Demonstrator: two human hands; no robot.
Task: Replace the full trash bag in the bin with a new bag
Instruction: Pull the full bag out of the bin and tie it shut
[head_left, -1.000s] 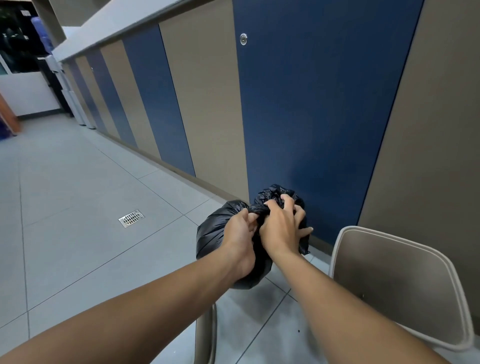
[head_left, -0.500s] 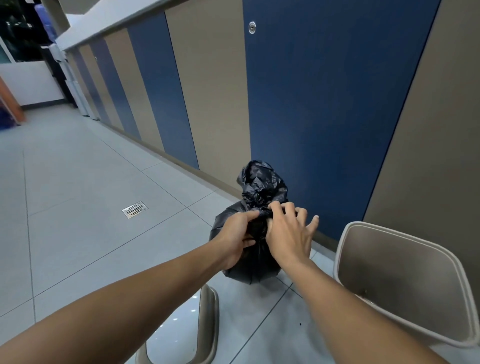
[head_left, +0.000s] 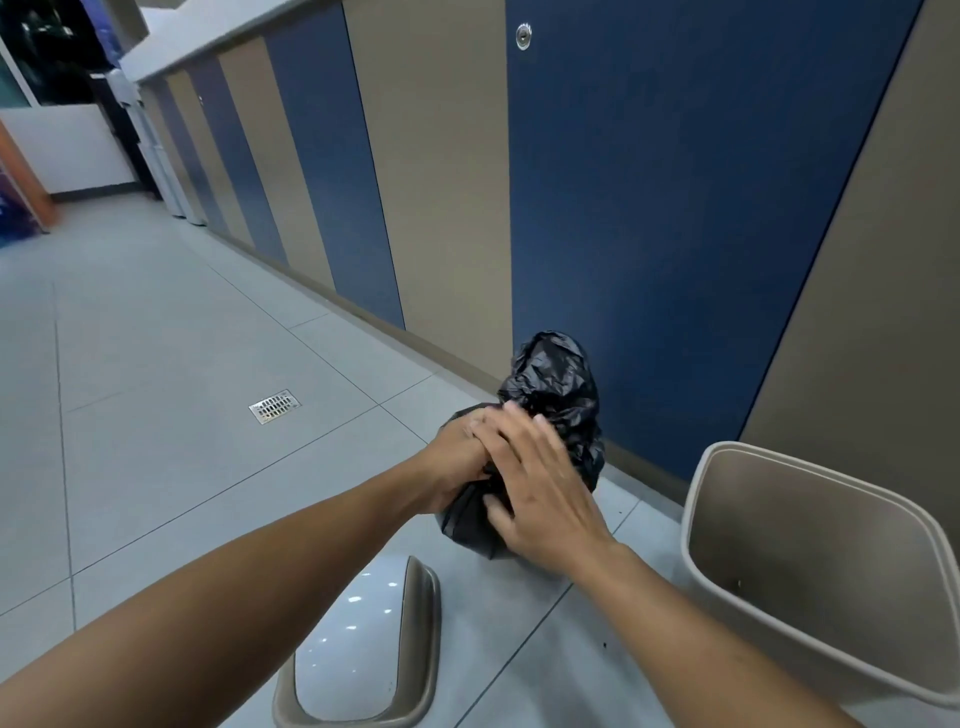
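Note:
A full black trash bag (head_left: 558, 395) stands on the floor by the blue cabinet door, its gathered top sticking up. My left hand (head_left: 451, 457) grips the bag's neck from the left. My right hand (head_left: 540, 483) lies over the bag's front with fingers spread and straight, slightly blurred, partly covering the left hand. The beige bin (head_left: 737, 499) stands at the right, tilted toward me, with no bag inside. Its lid (head_left: 415, 623), beige with a white swing flap, lies on the floor near my arms.
Blue and beige cabinet doors (head_left: 675, 234) run along the wall behind the bag. A metal floor drain (head_left: 274, 406) sits in the grey tiles to the left. White appliances stand far down the corridor at upper left.
The bag's top has been drawn upward into a tall bunch. My right hand has let go of the neck and now lies flat over the bag. The left hand still grips.

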